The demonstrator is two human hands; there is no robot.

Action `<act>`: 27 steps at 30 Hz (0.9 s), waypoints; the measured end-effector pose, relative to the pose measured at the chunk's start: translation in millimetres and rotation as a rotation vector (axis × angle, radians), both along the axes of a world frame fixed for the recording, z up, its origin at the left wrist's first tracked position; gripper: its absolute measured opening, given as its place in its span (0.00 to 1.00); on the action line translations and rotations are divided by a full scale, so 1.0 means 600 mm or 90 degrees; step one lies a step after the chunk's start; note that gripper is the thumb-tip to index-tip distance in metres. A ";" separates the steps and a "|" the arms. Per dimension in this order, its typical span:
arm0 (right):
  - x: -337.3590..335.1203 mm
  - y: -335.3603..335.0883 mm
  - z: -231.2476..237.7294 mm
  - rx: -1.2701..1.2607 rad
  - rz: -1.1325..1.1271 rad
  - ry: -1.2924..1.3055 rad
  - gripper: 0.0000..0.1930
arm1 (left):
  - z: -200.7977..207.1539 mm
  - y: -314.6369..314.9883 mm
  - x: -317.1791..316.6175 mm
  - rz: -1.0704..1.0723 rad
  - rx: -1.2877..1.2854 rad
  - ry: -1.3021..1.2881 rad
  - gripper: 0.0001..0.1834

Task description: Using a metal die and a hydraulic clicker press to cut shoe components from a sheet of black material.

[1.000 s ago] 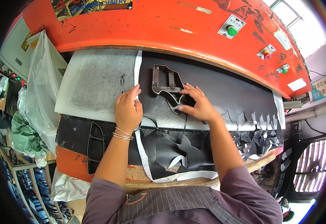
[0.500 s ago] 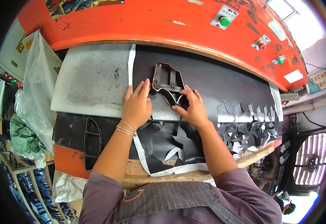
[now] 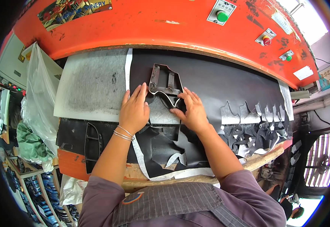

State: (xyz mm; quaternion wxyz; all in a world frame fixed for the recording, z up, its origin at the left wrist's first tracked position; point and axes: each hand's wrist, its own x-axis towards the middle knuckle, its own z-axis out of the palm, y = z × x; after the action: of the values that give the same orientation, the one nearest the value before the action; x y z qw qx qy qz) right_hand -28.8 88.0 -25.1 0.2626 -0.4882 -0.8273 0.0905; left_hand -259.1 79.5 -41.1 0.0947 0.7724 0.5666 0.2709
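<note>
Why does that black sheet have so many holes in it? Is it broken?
It looks cut, not torn. The black sheet has shaped gaps along its near edge, with ragged leftover strips hanging over the bench front. Both hands, left and right, rest by a metal cutting frame lying on it. Nothing else looks odd.

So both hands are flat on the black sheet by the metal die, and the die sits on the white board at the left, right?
Not quite. The head view shows the die lying on the black sheet, not on the white board to its left. The rest holds: the left hand and right hand press on the sheet just below the die, fingertips at its lower edge.
</note>
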 end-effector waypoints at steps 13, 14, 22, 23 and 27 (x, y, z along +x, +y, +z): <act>0.085 -0.062 0.066 -0.048 -0.034 0.113 0.43 | 0.029 -0.020 -0.007 0.096 0.026 -0.309 0.27; 0.132 -0.064 0.070 -0.008 -0.057 0.210 0.44 | 0.047 -0.016 0.007 0.136 0.058 -0.347 0.24; 0.498 0.015 0.265 0.434 -0.433 0.564 0.32 | 0.263 -0.033 0.236 -0.228 0.019 -0.379 0.12; 0.558 0.026 0.287 0.515 -0.490 0.535 0.33 | 0.300 -0.034 0.270 -0.241 0.054 -0.342 0.11; 0.698 0.082 0.296 0.533 -0.702 0.367 0.37 | 0.350 -0.006 0.325 -0.243 0.132 -0.230 0.16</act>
State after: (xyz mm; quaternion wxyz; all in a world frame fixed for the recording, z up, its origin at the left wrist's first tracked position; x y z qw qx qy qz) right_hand 390.3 137.2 152.5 0.6399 -0.6483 -0.3262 -0.2526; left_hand -64.1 76.1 169.0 0.1642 0.8099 0.3539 0.4380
